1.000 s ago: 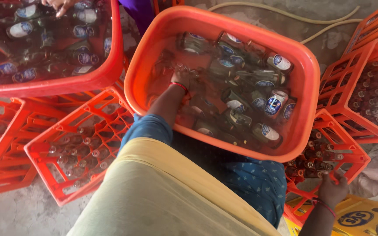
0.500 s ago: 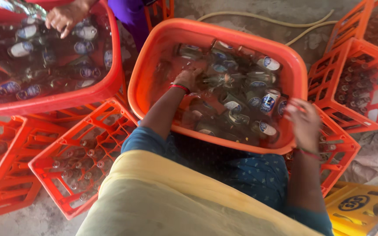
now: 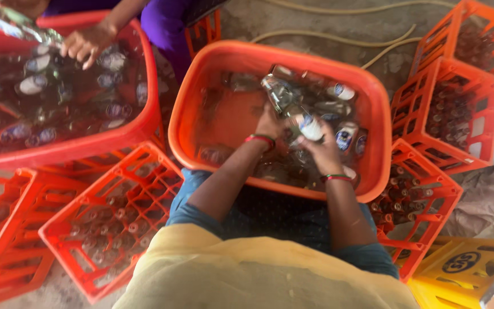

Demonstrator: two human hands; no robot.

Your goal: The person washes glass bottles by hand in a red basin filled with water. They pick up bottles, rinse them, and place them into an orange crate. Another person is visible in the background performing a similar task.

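Clear glass bottle (image 3: pixel 290 106), label near base, tilted neck up-left over orange tub (image 3: pixel 201 97) | left hand (image 3: pixel 270 123) and right hand (image 3: pixel 320 150) both closed round bottle | more bottles (image 3: pixel 344 114) lying in tub beneath | orange crates (image 3: pixel 115 223) flanking, yellow crate (image 3: pixel 470 269) lower right | co-worker's hand (image 3: pixel 87 43) at red tub (image 3: pixel 121 137).

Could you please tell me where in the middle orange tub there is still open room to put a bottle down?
The tub's left half, between its left wall and the left hand, shows bare water. The right half is crowded with bottles.
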